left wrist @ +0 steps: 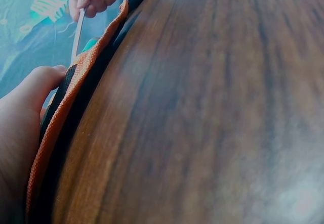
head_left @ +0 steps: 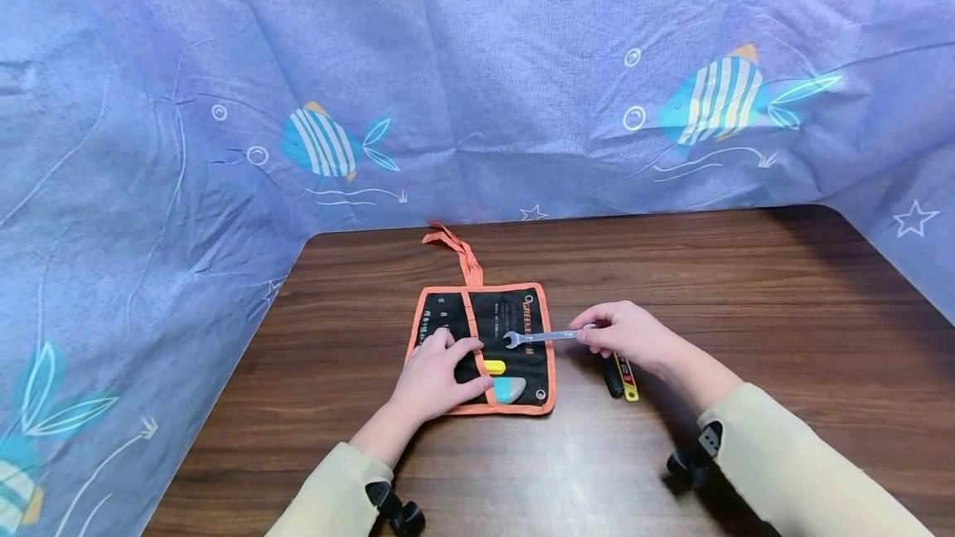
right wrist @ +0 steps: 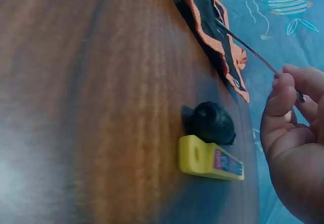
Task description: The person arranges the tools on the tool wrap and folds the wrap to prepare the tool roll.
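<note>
A black tool roll [head_left: 515,305] with orange trim lies unfolded on the table. My left hand [head_left: 440,375] rests on its pocket side, thumb and forefinger spread at the orange pocket edge. From the pocket stick out a yellow handle end [head_left: 495,367] and a teal-and-grey rounded piece [head_left: 511,389]. My right hand [head_left: 619,330] pinches a silver wrench [head_left: 548,336] by one end between thumb and fingertips. Its open-ended jaw points left, over the roll's printed flap. In the right wrist view, the wrench shaft [right wrist: 253,53] slants from my fingertips toward the roll.
Right of the roll, below my right hand, lie a black handle-like object [head_left: 613,377] and a yellow piece with a label [head_left: 628,379], side by side. An orange tie strap [head_left: 466,259] trails behind the roll. Blue fish-print cloth [head_left: 477,106] hangs behind the wooden table [head_left: 709,272].
</note>
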{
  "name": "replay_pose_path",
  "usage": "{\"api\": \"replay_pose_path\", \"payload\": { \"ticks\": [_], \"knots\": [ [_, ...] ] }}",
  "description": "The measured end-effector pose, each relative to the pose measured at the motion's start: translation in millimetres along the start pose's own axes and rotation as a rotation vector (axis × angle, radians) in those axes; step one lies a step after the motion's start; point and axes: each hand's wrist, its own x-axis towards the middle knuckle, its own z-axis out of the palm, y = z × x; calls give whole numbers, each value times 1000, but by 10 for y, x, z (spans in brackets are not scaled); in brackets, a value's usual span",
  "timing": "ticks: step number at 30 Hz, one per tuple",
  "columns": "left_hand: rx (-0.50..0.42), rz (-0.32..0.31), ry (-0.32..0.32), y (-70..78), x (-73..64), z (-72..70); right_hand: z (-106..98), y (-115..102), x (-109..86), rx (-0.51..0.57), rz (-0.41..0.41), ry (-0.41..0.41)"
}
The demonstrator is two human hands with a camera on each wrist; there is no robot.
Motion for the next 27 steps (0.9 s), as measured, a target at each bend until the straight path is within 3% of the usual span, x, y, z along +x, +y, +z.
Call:
{"api": "replay_pose_path", "payload": {
  "ticks": [10, 19, 25, 27],
  "knots": [
    [-14, 11, -1, -8, 2, -4, 106, -173, 208, -285, -92, -120],
    [-16, 4, 5, -11, 16, 23, 260, -268, 366, -359, -141, -190],
    [-17, -14, 10, 0, 24, 9, 379, -289, 433, -408, -206, -185],
    [-16, -14, 10, 11, 20, 9, 456, -293, 447, -469, -247, -170]
  ]
}}
